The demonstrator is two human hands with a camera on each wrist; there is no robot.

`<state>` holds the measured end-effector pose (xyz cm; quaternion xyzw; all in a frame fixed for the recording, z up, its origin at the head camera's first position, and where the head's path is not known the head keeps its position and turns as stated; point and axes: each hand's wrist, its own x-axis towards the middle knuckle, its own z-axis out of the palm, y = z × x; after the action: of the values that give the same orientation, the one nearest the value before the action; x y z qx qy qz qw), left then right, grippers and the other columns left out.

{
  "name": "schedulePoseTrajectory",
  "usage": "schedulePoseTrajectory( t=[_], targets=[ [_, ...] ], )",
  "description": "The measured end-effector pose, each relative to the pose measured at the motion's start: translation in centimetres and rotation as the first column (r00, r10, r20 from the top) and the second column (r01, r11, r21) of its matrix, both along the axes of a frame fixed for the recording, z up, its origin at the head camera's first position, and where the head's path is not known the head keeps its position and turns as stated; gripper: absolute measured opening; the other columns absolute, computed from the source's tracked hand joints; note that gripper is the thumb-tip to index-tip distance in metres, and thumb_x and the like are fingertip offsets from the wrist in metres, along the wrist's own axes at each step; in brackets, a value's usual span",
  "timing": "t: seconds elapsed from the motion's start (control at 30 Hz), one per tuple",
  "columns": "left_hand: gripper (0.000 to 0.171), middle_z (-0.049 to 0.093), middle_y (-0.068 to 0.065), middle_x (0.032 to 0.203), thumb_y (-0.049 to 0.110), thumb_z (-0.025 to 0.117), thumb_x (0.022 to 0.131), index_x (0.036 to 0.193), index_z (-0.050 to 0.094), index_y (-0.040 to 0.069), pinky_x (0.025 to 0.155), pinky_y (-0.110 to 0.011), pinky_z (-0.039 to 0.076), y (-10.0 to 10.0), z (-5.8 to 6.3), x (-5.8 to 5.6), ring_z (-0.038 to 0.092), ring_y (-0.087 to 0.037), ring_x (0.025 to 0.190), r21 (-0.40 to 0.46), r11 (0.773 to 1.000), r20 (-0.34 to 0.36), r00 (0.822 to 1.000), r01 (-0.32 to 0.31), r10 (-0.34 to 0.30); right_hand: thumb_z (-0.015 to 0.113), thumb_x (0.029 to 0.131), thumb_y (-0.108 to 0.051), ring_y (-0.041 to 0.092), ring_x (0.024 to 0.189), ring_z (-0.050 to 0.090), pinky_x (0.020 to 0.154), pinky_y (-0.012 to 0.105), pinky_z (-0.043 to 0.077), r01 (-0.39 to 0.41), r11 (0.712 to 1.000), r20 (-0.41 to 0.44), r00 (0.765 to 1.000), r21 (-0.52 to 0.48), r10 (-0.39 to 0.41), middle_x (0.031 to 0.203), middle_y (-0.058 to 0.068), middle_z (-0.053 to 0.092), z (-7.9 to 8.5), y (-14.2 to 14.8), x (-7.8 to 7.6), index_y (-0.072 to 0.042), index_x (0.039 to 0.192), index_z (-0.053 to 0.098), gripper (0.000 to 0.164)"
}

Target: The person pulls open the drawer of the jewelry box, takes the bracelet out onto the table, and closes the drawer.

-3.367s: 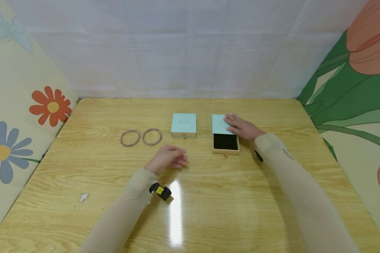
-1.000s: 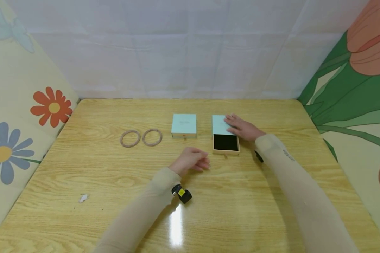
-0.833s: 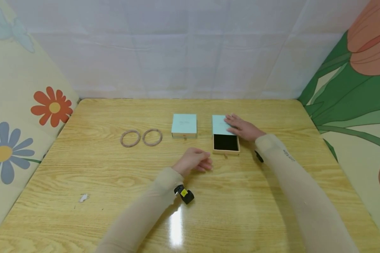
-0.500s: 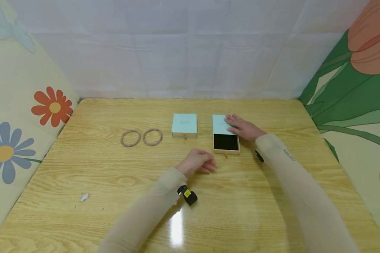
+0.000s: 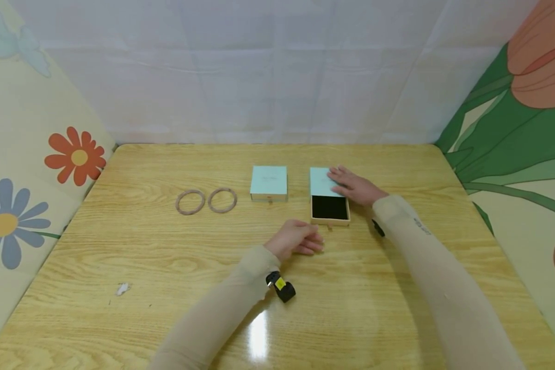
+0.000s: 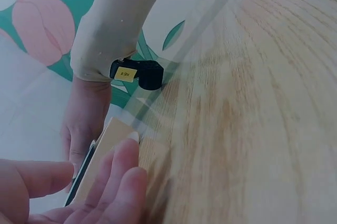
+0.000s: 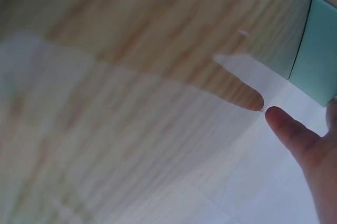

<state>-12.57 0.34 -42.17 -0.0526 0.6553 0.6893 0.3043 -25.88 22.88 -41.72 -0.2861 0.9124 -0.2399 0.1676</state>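
My right hand (image 5: 355, 187) rests with straight fingers on the pale blue sleeve (image 5: 319, 181) of a small drawer box. Its cream drawer (image 5: 330, 222), lined in black, is pulled partway out toward me. In the right wrist view the thumb (image 7: 292, 132) points past the box's blue side (image 7: 316, 53). My left hand (image 5: 297, 239), fingers loosely bent and holding nothing, is just in front and left of that drawer. The left wrist view has the left hand's fingers (image 6: 124, 195) near the drawer front (image 6: 108, 140); contact is unclear.
A second pale blue box (image 5: 269, 180), closed, stands to the left of the first. Further left, two brownish-pink bangles, one (image 5: 190, 212) beside the other (image 5: 222, 210), lie flat on the wooden table (image 5: 189, 252). A white scuff (image 5: 123, 289) marks the table's left part.
My left hand has moved right, from in front of the closed box to just before the pulled-out drawer. The right hand, boxes and bangles stay where they were.
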Motion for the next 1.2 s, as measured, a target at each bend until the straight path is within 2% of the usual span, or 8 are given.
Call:
schedulePoseTrajectory(
  t=[0.13, 0.5, 0.87, 0.93, 1.2],
  targets=[
    [0.03, 0.07, -0.023, 0.099, 0.014, 0.051, 0.102, 0.11, 0.062, -0.013, 0.064, -0.026, 0.059, 0.3, -0.2, 0.0, 0.07, -0.019, 0.076, 0.025, 1.0, 0.025, 1.0, -0.018, 0.018, 0.043, 0.105, -0.035, 0.032, 0.147, -0.003, 0.118, 0.054, 0.003, 0.002, 1.0, -0.007, 1.0, 0.005, -0.002, 0.16, 0.014, 0.01, -0.1, 0.0, 0.0, -0.004, 0.153, 0.022, 0.061],
    [0.03, 0.069, -0.022, 0.105, 0.013, 0.05, 0.102, 0.116, 0.06, -0.011, 0.071, -0.03, 0.06, 1.1, -0.6, -0.1, 0.07, -0.029, 0.092, 0.056, 0.997, 0.065, 0.997, -0.051, 0.048, 0.043, 0.105, -0.035, 0.033, 0.147, -0.002, 0.117, 0.056, 0.004, -0.007, 1.0, -0.005, 1.0, -0.001, 0.007, 0.16, 0.015, 0.01, 0.0, -0.2, -0.2, -0.003, 0.153, 0.022, 0.061],
    [0.03, 0.07, -0.018, 0.105, 0.013, 0.05, 0.102, 0.126, 0.058, -0.003, 0.072, -0.03, 0.06, 2.7, -0.9, -0.3, 0.07, -0.028, 0.093, 0.128, 0.987, 0.158, 0.984, -0.1, 0.079, 0.042, 0.105, -0.036, 0.034, 0.147, -0.001, 0.116, 0.058, 0.005, 0.003, 1.0, -0.015, 1.0, 0.004, -0.002, 0.16, 0.015, 0.011, -0.2, 0.2, 0.1, -0.004, 0.153, 0.023, 0.06],
    [0.028, 0.069, -0.018, 0.105, 0.014, 0.05, 0.102, 0.125, 0.058, -0.002, 0.074, -0.032, 0.06, 3.0, -1.0, -0.3, 0.07, -0.029, 0.094, 0.152, 0.981, 0.178, 0.98, -0.117, 0.089, 0.042, 0.105, -0.036, 0.034, 0.147, -0.001, 0.116, 0.058, 0.004, 0.002, 1.0, -0.014, 1.0, 0.0, -0.002, 0.16, 0.015, 0.011, -0.2, 0.2, 0.2, -0.003, 0.152, 0.024, 0.06],
    [0.017, 0.068, -0.022, 0.109, 0.014, 0.049, 0.103, 0.103, 0.06, 0.0, 0.086, -0.04, 0.056, 4.3, -1.3, -0.4, 0.066, -0.033, 0.103, 0.213, 0.956, 0.263, 0.954, -0.203, 0.144, 0.043, 0.105, -0.036, 0.034, 0.147, -0.001, 0.116, 0.058, 0.005, 0.016, 1.0, -0.002, 1.0, -0.001, -0.016, 0.16, 0.014, 0.011, -0.2, -0.1, 0.6, -0.004, 0.153, 0.024, 0.061]
  ],
)
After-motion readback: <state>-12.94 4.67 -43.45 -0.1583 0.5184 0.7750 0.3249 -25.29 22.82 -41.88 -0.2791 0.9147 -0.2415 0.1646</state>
